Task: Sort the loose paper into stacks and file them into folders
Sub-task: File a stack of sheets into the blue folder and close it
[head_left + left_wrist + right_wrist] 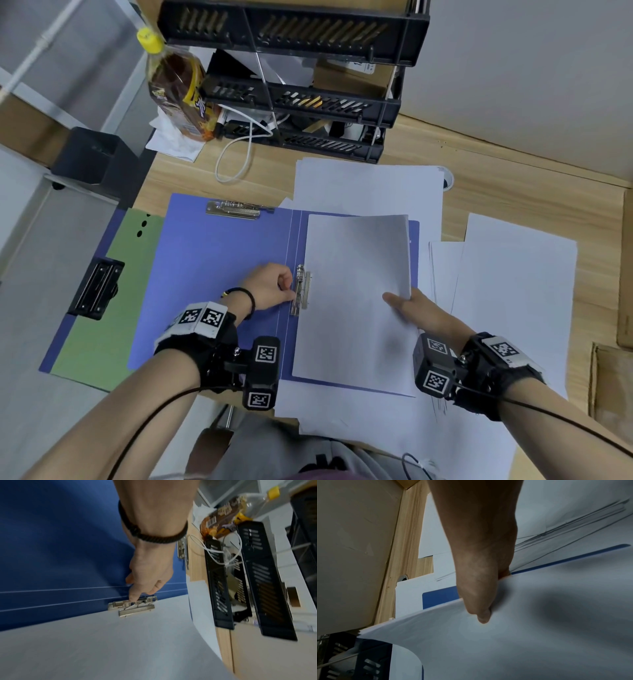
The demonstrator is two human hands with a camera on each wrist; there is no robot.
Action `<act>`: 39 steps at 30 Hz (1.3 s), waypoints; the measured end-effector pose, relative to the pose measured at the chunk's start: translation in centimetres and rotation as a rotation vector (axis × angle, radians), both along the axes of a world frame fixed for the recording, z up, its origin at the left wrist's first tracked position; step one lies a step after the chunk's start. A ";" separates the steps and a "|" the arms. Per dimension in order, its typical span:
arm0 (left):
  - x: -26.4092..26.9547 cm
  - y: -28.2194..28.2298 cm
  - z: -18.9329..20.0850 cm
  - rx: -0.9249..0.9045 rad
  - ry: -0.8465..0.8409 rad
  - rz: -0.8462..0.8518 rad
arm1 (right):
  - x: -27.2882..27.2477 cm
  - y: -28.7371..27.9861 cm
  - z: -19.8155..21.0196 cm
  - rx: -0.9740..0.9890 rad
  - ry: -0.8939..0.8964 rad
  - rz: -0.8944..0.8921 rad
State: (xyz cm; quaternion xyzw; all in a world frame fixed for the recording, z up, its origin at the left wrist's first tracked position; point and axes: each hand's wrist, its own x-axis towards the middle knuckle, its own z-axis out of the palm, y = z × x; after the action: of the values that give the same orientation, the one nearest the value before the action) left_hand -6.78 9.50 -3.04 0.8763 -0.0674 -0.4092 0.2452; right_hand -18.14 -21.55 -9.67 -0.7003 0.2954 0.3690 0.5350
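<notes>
My right hand pinches the near right edge of the paper stack, thumb on top and the other fingers hidden under it. The stack lies on the right half of the open blue folder, and its right side lifts a bit. I think I must slide its left edge under the metal clip and keep the edges even.

My left hand has curled fingers, and one fingertip presses the clip lever by the fold. I should hold the clip up until the stack sits flat, then let it close slowly.

Farther off, more loose sheets wait on the bench, by the black trays.
</notes>
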 end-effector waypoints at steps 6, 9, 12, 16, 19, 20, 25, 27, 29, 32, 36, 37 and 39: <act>-0.9 -1.3 0.0 0.211 -0.136 -0.173 | 1.1 2.7 4.5 -0.059 0.019 -0.020; -1.7 -1.9 0.1 0.214 -0.187 -0.190 | 0.9 2.8 4.2 -0.075 0.035 -0.053; -2.0 -2.1 -0.2 0.164 -0.146 -0.139 | 0.8 2.9 4.6 -0.088 0.017 -0.071; -1.5 -1.7 -0.4 0.098 -0.042 -0.074 | 1.0 2.6 5.0 -0.160 -0.088 -0.187; -1.3 -1.3 -0.5 0.027 -0.005 -0.020 | 0.5 2.2 5.0 -0.233 -0.145 -0.340; -1.3 -1.1 -0.6 0.006 0.004 0.000 | 0.3 2.2 4.9 -0.243 -0.175 -0.374; -1.2 -0.4 -0.9 -0.065 0.028 0.068 | -0.6 3.2 5.2 -0.294 -0.246 -0.378; -1.2 -0.5 -1.1 -0.066 0.030 0.107 | -0.6 3.7 4.9 -0.389 -0.224 -0.346; -1.1 -0.5 -1.1 -0.061 0.036 0.130 | -0.4 4.3 4.9 -0.487 -0.187 -0.294; -0.8 -0.4 -1.0 -0.085 0.046 0.153 | -0.3 5.0 5.2 -0.467 -0.166 -0.328; -0.7 0.3 -0.3 -0.057 0.008 0.122 | -1.0 4.8 5.9 -0.299 -0.176 -0.438; -0.8 0.5 -0.1 -0.040 0.014 0.128 | -1.2 4.7 6.0 -0.279 -0.165 -0.440; -1.0 0.6 0.3 -0.005 0.064 0.151 | -1.6 4.3 5.8 -0.250 -0.133 -0.437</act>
State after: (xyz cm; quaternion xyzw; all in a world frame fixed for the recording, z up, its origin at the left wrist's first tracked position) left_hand -7.77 10.11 -2.75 0.8648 0.0057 -0.4170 0.2798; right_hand -19.69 -17.24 -3.90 -0.7032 0.4473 0.1584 0.5295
